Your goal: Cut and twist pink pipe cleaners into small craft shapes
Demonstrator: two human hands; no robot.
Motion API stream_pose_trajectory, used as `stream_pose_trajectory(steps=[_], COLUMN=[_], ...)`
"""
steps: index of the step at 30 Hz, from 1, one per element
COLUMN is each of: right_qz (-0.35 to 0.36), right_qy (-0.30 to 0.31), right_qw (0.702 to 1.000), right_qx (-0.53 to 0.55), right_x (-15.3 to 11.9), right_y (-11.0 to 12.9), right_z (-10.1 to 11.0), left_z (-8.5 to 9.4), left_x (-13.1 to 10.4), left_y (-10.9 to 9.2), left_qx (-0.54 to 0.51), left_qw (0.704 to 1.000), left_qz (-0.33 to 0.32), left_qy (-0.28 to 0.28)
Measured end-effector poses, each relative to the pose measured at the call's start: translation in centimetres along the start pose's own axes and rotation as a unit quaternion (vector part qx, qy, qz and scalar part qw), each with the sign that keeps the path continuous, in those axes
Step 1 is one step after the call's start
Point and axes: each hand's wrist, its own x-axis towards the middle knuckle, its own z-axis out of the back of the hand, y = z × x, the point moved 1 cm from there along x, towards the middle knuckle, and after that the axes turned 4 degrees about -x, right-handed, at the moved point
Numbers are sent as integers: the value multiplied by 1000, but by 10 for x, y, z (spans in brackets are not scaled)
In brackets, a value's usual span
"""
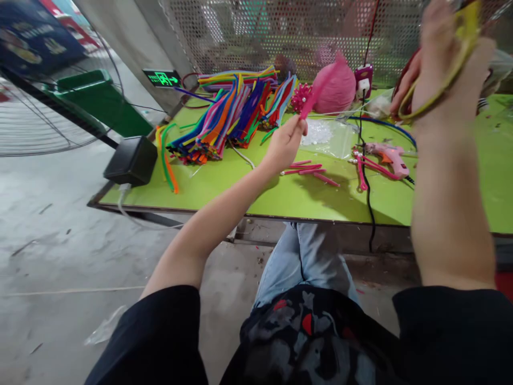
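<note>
My left hand [285, 143] is closed around the lower end of a bright pink pipe cleaner strand or bunch [313, 96], which points up and to the right above the table. At the upper right my raised right hand [438, 59] is smeared by motion. Yellow looped handles [467, 51], which look like those of scissors, are at that hand; the blades cannot be made out. Below my left hand lie several short pink pipe cleaner pieces [306, 169]. Behind it sit a pink yarn ball [339, 88] and a pink beaded flower shape [301, 98].
Bundles of coloured pipe cleaners [220, 120] cover the table's left part. A clear bag of white beads [320, 132] lies mid-table, near a pink glue gun [390, 158]. A black cable [367, 198] hangs over the front edge. A black box [131, 159] stands at the left corner.
</note>
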Motion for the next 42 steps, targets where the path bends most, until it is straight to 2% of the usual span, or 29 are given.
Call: stream_pose_trajectory(steps=[2, 7, 9, 12, 15, 18, 20, 23, 25, 28, 32, 34, 38, 42], right_qz=[4, -2, 13, 49, 49, 67, 67, 19, -2, -24, -44, -26, -5, -18], right_qy=[-23, -57, -76, -56, -34, -82, -113, -126, -125, -115, -81, -84, -97, -93], right_qw=[997, 987, 988, 997, 992, 977, 966, 953, 944, 929, 923, 924, 930, 925], right_qx=[-73, -147, -131, -11, 110, 186, 222, 274, 305, 352, 374, 373, 355, 369], right_x=[2, 16, 27, 43, 51, 49, 45, 40, 37, 33, 28, 27, 28, 25], right_y=[-5, -17, -19, -19, -19, -21, -23, -26, -27, -25, -22, -22, -24, -24], right_z=[-1, -11, -19, -40, -60, -64, -61, -58, -62, -77, -88, -82, -66, -67], left_z=[2, 6, 6, 3, -1, 6, 16, 28, 28, 14, -3, -2, 9, 13], left_x=[7, 10, 7, 4, 3, 7, 13, 18, 17, 9, 0, -1, 2, 6], left_y=[-2, -9, -10, -9, -6, 4, 16, 27, 25, 9, -11, -14, -18, -20], left_qx=[-87, -196, -206, -197, -171, -100, -10, 94, 80, -33, -113, -121, -164, -150], left_qw=[994, 964, 955, 949, 950, 966, 981, 991, 995, 997, 993, 990, 981, 983], left_qz=[63, 173, 203, 223, 224, 201, 153, 49, 11, 17, 43, 71, 103, 105], left_qy=[-25, 41, 68, 108, 135, 131, 118, 82, 66, 68, -14, -27, -1, -26])
